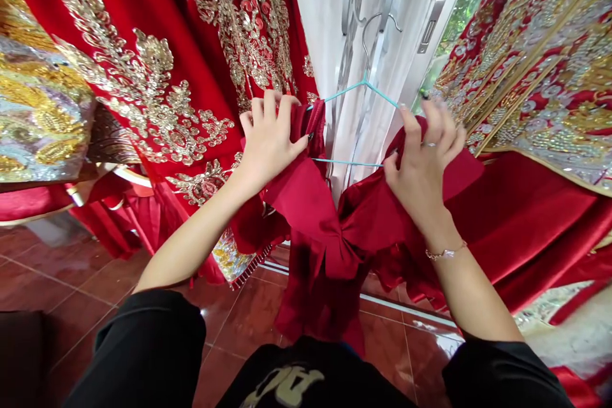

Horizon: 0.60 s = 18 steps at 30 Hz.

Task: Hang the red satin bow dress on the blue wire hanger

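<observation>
Because the red satin garment hangs from a light-blue hanger, both hands work high up, at the hanger's arms, where the cloth is bunched. The left grip, at about 10 o'clock from the middle of the view, has its fingers closed on the satin just beside the hanger's left end. The right grip, at about 3 o'clock, is clamped on a fold near the hanger's lower bar, and a ring sits on one finger. These pinches seem placed to hold the gathered cloth up at the hanger against its own weight. Between and below the hands, the satin falls in a loose, bow-like fold toward 6 o'clock, above a red tiled floor. The hanger's metal hook rises at about 1 o'clock against a white curtain, and what it catches on cannot be made out. A gold-embroidered red robe hangs at 10 o'clock, and a sequinned red-and-gold panel at 2 o'clock.
</observation>
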Available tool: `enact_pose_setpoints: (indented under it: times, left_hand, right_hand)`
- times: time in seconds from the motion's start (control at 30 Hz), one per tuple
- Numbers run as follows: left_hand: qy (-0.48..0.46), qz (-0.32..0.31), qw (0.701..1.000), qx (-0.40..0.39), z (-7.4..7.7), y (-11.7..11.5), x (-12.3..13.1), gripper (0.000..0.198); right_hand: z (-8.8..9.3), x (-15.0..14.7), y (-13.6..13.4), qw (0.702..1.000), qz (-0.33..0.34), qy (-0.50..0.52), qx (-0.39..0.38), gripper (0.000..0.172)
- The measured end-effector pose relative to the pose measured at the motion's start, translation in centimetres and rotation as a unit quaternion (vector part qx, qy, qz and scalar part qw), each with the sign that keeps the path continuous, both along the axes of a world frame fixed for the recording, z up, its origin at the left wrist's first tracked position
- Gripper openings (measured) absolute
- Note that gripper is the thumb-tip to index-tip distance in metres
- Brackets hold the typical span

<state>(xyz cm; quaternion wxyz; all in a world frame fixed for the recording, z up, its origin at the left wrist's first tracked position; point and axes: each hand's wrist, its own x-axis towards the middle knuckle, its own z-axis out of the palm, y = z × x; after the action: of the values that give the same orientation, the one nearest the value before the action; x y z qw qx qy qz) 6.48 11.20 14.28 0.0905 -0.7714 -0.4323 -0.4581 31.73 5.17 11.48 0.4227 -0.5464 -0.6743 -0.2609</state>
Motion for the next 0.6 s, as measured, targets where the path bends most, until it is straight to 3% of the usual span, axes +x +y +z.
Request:
enact_pose_setpoints:
  times: [0.1,0.17,0.23,0.3,0.47,0.6]
  left_hand:
    - [0.011,0.025,0.999,-0.035,-0.2,0.5,-0.5,0.047]
    - [0.016,0.030,0.998,-0.054,0.1,1.2,-0.5,0.032]
    - [0.019,0.037,0.997,-0.058,0.6,1.9,-0.3,0.012]
    - [0.023,0.050,0.997,-0.056,1.3,2.3,-0.2,0.013]
    - [0.038,0.076,0.996,-0.028,2.8,2.2,-0.4,0.018]
    - [0.042,0.082,0.996,-0.003,3.9,2.3,-0.5,0.020]
  right_hand:
    - [0.7,-2.6,1.5,0.988,0.153,-0.005,-0.032,0.048]
    - [1.2,-4.5,3.6,0.973,0.222,0.011,-0.066,0.033]
    - [1.5,-6.5,5.8,0.966,0.239,0.038,-0.092,0.021]
    - [1.7,-8.4,7.5,0.962,0.230,0.063,-0.130,0.010]
    - [1.8,-11.3,9.2,0.943,0.270,0.070,-0.179,0.013]
    - [2.1,-11.4,10.5,0.914,0.358,-0.019,-0.192,0.015]
